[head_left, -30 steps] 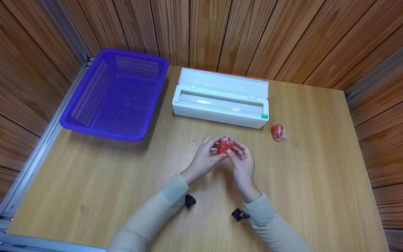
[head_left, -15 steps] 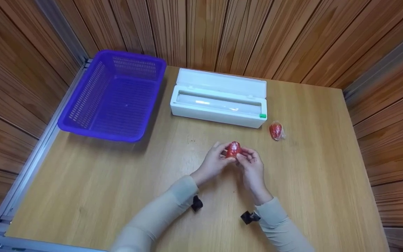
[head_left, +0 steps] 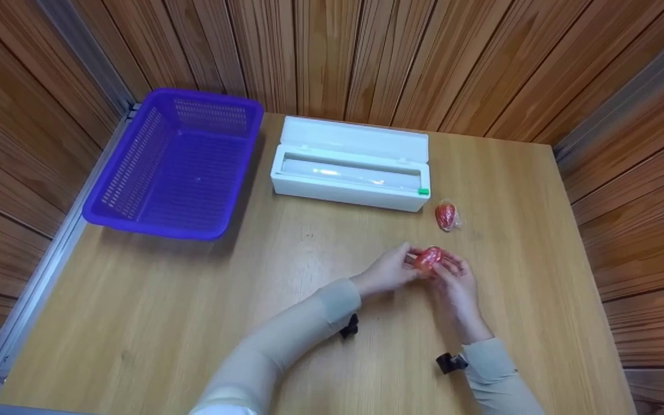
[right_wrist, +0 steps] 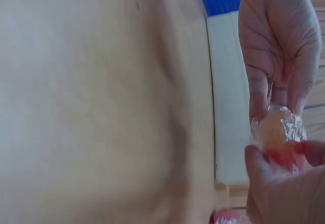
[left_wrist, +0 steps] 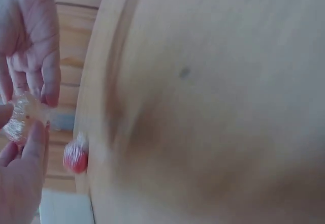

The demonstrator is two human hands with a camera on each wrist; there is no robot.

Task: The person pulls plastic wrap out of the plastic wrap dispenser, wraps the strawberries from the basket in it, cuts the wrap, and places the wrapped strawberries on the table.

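Note:
Between both hands is a red fruit (head_left: 427,259) wrapped in clear cling film, held above the table. My left hand (head_left: 388,271) grips its left side with fingers and thumb. From the right, my right hand (head_left: 457,283) pinches it, thumb in front. A pale yellowish end of the fruit (right_wrist: 278,132) shows through shiny, crinkled film in the right wrist view. Fingers cover parts of it in every view. Just beyond the right hand, a second wrapped red fruit (head_left: 446,215) lies on the table, a loose tuft of film at its side.
A white cling film dispenser (head_left: 349,193) stands at the back with its lid raised and a roll (head_left: 349,174) inside. Left of it sits a purple plastic basket (head_left: 159,227). Wood-panelled walls (head_left: 332,57) enclose the wooden table (head_left: 165,311).
Both hands have moved right and slightly nearer with the wrapped fruit, which has tilted from upright to slanting. The head view has shifted a little, moving the dispenser and basket left in frame.

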